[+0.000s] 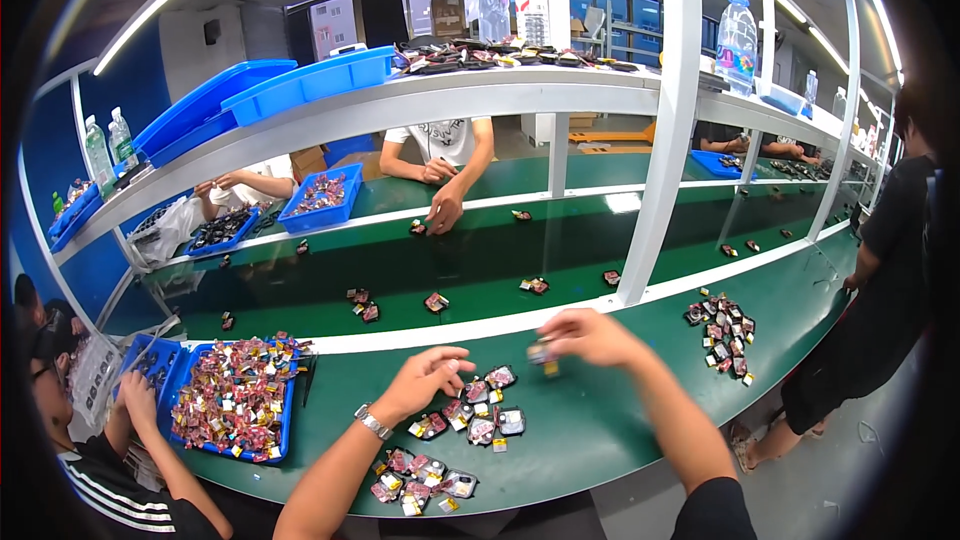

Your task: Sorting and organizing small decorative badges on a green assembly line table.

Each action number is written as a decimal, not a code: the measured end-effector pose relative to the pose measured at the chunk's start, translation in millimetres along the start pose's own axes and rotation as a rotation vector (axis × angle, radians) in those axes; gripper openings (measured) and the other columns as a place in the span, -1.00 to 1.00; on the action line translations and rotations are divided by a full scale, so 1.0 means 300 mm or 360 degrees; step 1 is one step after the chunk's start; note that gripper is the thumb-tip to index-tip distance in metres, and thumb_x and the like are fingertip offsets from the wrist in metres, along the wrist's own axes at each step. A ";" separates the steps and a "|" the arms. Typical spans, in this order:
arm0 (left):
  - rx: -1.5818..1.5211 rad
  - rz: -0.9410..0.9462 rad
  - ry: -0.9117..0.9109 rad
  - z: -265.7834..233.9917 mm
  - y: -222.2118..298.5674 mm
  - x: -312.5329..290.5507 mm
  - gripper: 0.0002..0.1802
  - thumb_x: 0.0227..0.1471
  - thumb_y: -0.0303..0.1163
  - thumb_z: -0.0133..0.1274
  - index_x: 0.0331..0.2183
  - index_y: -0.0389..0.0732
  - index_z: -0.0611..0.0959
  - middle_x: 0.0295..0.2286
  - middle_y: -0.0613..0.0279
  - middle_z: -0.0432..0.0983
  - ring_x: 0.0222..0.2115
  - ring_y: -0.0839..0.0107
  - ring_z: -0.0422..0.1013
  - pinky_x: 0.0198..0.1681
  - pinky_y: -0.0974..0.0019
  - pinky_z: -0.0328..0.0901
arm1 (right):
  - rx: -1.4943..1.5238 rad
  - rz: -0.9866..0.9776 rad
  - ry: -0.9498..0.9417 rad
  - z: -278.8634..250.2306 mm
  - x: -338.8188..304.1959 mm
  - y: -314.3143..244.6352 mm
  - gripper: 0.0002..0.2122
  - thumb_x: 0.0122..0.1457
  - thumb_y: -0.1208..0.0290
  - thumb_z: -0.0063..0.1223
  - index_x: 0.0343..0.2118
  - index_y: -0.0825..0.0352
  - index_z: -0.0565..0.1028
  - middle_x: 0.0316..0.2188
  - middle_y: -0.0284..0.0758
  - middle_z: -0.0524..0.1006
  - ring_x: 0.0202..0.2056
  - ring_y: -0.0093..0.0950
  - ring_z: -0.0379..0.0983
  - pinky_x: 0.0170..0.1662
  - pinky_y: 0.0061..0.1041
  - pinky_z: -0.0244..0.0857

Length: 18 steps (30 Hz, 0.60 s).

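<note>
My right hand [592, 336] is raised over the green bench, its fingers pinched on a small electronic assembly [543, 354] with a yellow tab, smeared by motion. My left hand [432, 380], wearing a metal wristwatch [373, 422], hovers at the edge of a loose cluster of similar assemblies [482, 430]. Its fingers are bent a little and apart, with nothing visible in them. The pieces have black casings, red wires and white-and-yellow parts. Another cluster [415, 478] lies closer to the bench's front edge, by my left forearm.
A blue bin [288, 430] heaped with red-wired parts stands at left. More assemblies [722, 335] lie at right. Beyond a white rail, assemblies [435, 302] are spread along the green belt [480, 270]. White posts [665, 120] hold a shelf above. Co-workers sit left and opposite; another person stands right.
</note>
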<state>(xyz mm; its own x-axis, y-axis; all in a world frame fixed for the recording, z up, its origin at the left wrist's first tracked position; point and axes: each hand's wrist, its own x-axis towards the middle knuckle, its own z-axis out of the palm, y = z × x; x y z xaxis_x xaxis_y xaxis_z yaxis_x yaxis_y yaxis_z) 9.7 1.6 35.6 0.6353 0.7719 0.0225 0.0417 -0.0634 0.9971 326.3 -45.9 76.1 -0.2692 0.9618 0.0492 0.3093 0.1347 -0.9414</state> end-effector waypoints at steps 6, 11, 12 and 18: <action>-0.0384 -0.0019 0.0042 -0.045 -0.054 -0.008 -0.64 0.23 -0.41 -0.13 0.02 -0.34 0.45 -0.23 0.15 0.50 -0.40 0.54 0.43 -0.30 0.45 0.41 | 0.0107 -0.0324 -0.0181 0.296 0.258 -0.028 -0.70 0.05 0.57 0.19 -0.12 0.39 0.47 -0.26 -0.29 0.56 -0.27 -0.54 0.51 -0.12 -0.52 0.39; -0.0619 -0.0040 0.0359 -0.132 -0.067 -0.013 -0.72 0.21 -0.45 -0.12 -0.07 -0.34 0.51 -0.27 0.16 0.52 -0.39 0.51 0.45 -0.31 0.46 0.41 | -0.1388 0.0114 0.1123 0.076 0.382 0.212 -0.44 -0.08 0.20 0.29 0.03 0.24 0.42 0.01 -0.22 0.37 0.07 -0.18 0.23 0.06 -0.23 0.23; -0.0677 -0.0024 0.0398 -0.135 -0.058 -0.006 -0.73 0.19 -0.47 -0.10 -0.09 -0.33 0.51 -0.25 0.14 0.52 -0.37 0.48 0.46 -0.28 0.43 0.42 | -0.1430 0.0378 0.1118 0.046 0.390 0.260 -0.39 -0.08 0.16 0.28 0.08 0.23 0.38 0.04 -0.21 0.33 0.07 -0.18 0.23 0.07 -0.19 0.22; -0.0802 0.0019 0.0508 -0.145 -0.023 -0.016 -0.84 0.11 -0.57 -0.02 -0.21 -0.35 0.49 -0.28 0.17 0.46 -0.24 0.36 0.49 -0.12 0.32 0.48 | -0.1287 -0.0036 0.1229 0.005 0.410 0.329 -0.66 -0.07 0.43 0.25 -0.18 0.39 0.51 -0.33 -0.17 0.49 -0.21 -0.21 0.41 -0.09 -0.30 0.31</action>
<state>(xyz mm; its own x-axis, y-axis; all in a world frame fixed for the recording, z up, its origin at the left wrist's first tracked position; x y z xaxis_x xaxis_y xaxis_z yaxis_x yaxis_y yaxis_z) -27.1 26.1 31.9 0.3669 0.9300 -0.0236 -0.3849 0.1748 0.9063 322.2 85.4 -11.2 0.2692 0.8093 0.5221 0.8892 -0.0006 -0.4575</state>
